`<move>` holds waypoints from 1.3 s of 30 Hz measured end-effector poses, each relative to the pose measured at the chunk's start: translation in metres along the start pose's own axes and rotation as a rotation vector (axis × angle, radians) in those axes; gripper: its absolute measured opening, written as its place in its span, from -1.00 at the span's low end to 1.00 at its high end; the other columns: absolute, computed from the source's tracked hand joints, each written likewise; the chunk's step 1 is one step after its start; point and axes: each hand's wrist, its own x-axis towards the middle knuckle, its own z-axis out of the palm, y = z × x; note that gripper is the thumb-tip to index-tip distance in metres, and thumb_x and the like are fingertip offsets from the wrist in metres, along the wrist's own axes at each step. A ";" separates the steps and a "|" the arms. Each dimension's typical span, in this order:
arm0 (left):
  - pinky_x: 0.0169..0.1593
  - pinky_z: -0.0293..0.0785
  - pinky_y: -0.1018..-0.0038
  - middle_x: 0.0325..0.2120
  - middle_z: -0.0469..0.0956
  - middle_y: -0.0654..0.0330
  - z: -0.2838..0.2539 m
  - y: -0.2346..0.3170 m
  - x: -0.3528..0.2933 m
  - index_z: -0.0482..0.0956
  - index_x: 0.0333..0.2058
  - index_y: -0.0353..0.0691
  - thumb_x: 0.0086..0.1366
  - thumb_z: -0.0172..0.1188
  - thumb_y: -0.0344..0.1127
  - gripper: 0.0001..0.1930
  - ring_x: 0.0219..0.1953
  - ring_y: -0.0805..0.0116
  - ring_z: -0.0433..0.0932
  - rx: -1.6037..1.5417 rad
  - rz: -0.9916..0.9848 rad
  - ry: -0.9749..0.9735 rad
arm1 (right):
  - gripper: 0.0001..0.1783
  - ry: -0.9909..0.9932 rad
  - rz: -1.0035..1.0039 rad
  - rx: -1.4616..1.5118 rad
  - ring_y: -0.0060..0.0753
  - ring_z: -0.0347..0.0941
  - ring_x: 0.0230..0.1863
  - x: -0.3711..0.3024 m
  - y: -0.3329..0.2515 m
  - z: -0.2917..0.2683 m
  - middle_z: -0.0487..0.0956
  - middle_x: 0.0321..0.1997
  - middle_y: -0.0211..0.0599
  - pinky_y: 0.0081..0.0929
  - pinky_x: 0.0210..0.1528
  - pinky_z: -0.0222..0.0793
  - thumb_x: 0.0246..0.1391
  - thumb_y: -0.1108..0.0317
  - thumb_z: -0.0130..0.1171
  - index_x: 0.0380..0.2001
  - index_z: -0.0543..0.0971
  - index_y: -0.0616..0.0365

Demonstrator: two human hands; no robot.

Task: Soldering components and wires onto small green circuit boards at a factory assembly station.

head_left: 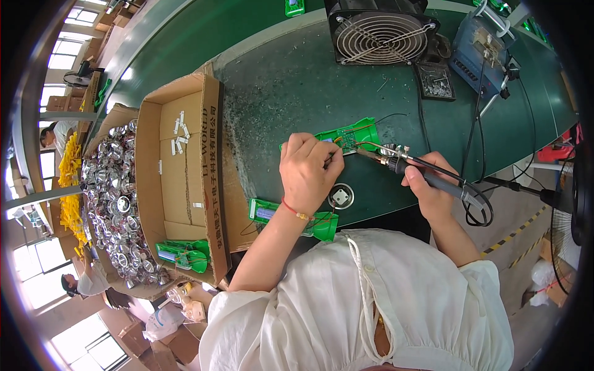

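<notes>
My right hand grips the handle of a soldering iron, with a thin feed tube along it. Its tip points left at a small green circuit board in an open green plastic housing with thin wires. My left hand rests over the housing's left end, thumb and fingers pinched together; what they hold is too small to make out. A round silver lamp part lies just below the housing. Under my left forearm is another green housing with a blue cell and red wires.
A black fan with a wire grille stands at the back, near a small dark tray and a blue soldering station. On the left, a cardboard box holds small white parts and a green housing. Many silver reflectors lie beyond it.
</notes>
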 end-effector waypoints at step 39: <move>-0.08 0.41 0.25 -0.20 0.47 -0.03 -0.003 -0.190 0.187 0.27 -0.02 -0.17 -0.02 0.26 -0.03 -0.37 -0.14 0.02 0.47 0.615 -0.562 -0.251 | -0.88 0.275 0.042 -0.007 -0.65 0.33 -0.63 -0.005 0.001 -0.041 0.41 -0.61 -0.41 -0.76 -0.58 0.19 -0.01 0.40 0.08 -0.46 0.39 0.21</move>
